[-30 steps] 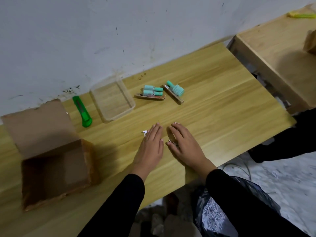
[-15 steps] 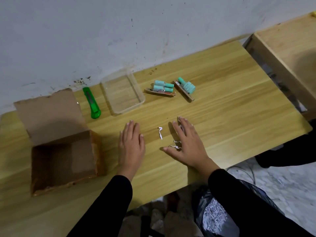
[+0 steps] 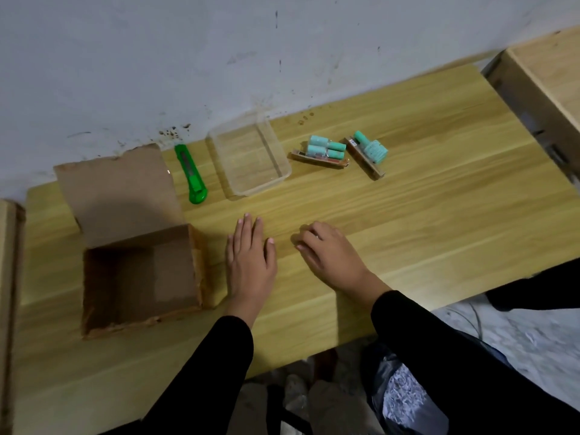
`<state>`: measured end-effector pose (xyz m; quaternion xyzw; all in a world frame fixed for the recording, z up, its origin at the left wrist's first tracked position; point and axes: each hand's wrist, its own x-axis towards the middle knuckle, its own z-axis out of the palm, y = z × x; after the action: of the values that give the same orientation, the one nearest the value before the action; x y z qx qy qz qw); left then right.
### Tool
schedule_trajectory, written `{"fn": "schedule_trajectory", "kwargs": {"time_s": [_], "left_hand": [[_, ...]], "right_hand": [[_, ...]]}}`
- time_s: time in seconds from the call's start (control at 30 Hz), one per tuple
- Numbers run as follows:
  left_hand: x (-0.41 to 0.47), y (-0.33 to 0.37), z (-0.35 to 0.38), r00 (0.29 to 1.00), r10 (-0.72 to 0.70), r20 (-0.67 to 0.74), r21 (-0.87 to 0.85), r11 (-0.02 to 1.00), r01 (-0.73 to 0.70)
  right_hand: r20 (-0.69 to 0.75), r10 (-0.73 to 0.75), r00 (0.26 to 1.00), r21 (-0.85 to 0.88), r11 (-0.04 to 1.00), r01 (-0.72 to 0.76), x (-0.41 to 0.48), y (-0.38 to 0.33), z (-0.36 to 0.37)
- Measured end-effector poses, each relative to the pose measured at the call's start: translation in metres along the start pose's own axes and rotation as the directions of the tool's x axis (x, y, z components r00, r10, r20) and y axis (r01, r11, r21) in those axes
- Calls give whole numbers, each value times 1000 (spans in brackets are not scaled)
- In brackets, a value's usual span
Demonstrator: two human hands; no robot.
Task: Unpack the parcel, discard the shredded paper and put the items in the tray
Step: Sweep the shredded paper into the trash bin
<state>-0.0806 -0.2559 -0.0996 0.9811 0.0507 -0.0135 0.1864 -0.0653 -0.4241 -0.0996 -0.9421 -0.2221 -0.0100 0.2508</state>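
Observation:
An open cardboard box sits at the left of the wooden table, with nothing visible inside it. The clear plastic tray near the wall holds nothing. Right of it lie two packs of teal bottles on brown card, one beside the other. My left hand rests flat on the table beside the box, holding nothing. My right hand has its fingers curled down onto the table over small white scraps of shredded paper, which it hides.
A green utility knife lies between the box flap and the tray. A black bag with shredded paper hangs below the table's front edge. A second wooden table stands at the right, and a wooden edge at far left.
The view has shifted. My left hand slid left toward the box. My right hand curled its fingers over the white paper scraps that lay beside it, and they no longer show.

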Motion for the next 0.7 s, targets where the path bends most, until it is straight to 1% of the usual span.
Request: {"fn": "schedule_trajectory", "kwargs": {"time_s": [0.1,0.27,0.4,0.47,0.5,0.57,0.63,0.7], "left_hand": [[-1,0,1,1000,3,0,5,1000,-3],[-3,3,-1,999,34,18,-20,999,-33],[-13,18,4,987,151,54,-26,988,-150],[-20,33,11,969,234,85,-37,972,-232],[-24,43,15,952,287,105,-47,958,-283],[-32,62,24,912,383,145,-62,924,-378],[-44,83,33,868,464,179,-66,886,-460],[-54,103,44,833,513,206,-66,857,-511]], "right_hand": [[-42,28,999,15,1000,-27,-12,-1,-1],[-75,153,985,52,987,-149,-44,-3,-7],[-136,259,956,81,965,-250,-86,-5,-16],[-146,355,923,124,933,-338,-115,0,-20],[-156,414,897,153,907,-392,-131,3,-21],[-212,552,807,217,831,-511,-166,8,-24],[-291,694,659,289,720,-631,-205,12,-30],[-343,807,482,371,587,-719,-245,16,-35]]}}
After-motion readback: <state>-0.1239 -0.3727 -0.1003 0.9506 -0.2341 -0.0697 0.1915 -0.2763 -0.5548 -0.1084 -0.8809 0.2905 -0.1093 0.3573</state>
